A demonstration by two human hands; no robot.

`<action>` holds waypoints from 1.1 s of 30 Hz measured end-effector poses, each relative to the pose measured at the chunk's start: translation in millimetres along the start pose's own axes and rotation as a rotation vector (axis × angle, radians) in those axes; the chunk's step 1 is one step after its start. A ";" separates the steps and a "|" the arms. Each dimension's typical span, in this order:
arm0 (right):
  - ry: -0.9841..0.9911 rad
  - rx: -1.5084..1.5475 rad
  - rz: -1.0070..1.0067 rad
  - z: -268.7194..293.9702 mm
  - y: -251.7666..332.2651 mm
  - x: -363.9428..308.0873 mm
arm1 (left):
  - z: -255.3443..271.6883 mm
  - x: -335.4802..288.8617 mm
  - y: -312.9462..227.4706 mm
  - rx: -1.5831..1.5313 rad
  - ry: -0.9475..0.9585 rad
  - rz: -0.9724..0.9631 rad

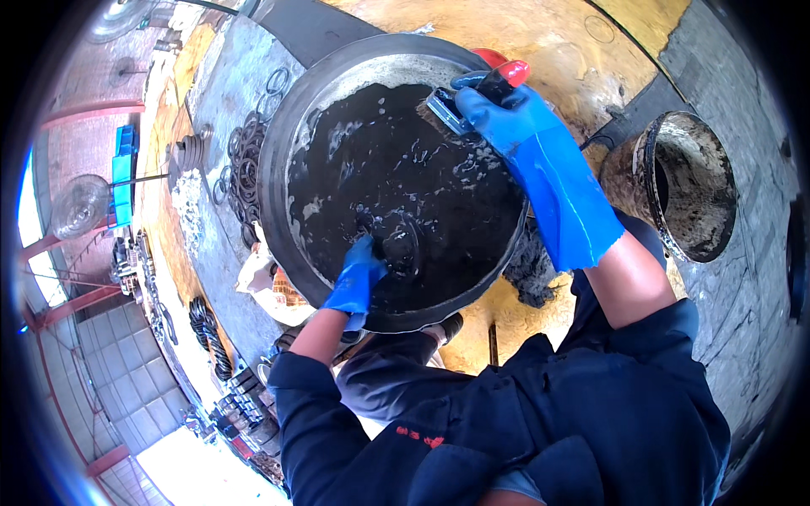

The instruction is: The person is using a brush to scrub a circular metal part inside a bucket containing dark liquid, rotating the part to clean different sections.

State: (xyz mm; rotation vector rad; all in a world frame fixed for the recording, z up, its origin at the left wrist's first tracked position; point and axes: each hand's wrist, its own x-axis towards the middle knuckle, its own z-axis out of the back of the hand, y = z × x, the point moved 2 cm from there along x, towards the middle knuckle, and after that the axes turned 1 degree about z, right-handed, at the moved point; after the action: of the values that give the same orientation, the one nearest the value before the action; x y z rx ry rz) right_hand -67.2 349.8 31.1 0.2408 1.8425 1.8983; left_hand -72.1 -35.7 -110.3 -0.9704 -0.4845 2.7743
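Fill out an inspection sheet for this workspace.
Surface: stained grey slab, yellowish floor beyond.
Job's things: round metal basin of black oily liquid; red-handled brush; round part in the liquid.
Clutter: metal rings, dark rag, rusty pipe.
Hands: right hand, blue-gloved, grips the brush; left hand, gloved, fingers on the round part.
Cables: nothing seen.
Surroundings: brick wall, blue crate.

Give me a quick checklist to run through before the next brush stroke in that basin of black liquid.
1. Right hand grips the red-handled brush: ok.
2. Left hand steadies the round dark part in the liquid: ok.
3. Blue gloves cover both hands: ok.
4. Bristles reach the liquid: cannot tell, hidden by the hand.
5. Basin sits level on the floor: cannot tell.
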 end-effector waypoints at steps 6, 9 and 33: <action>-0.005 0.042 -0.040 3.4 -8.7 2.1 | 81.8 24.8 -53.7 -0.047 -0.112 -0.078; 0.023 -0.012 -0.063 -2.8 6.7 -8.1 | 108.1 82.2 -70.2 0.167 -0.343 -0.160; 0.150 -0.047 -0.071 -13.8 -3.2 -20.7 | 104.2 122.2 -24.1 0.062 -0.149 0.013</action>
State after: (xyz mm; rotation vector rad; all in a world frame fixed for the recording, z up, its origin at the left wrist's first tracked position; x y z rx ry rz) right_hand -54.6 328.1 31.1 0.0169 1.8728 1.9548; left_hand -231.4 -7.8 -95.5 -0.7605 -0.4106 2.8684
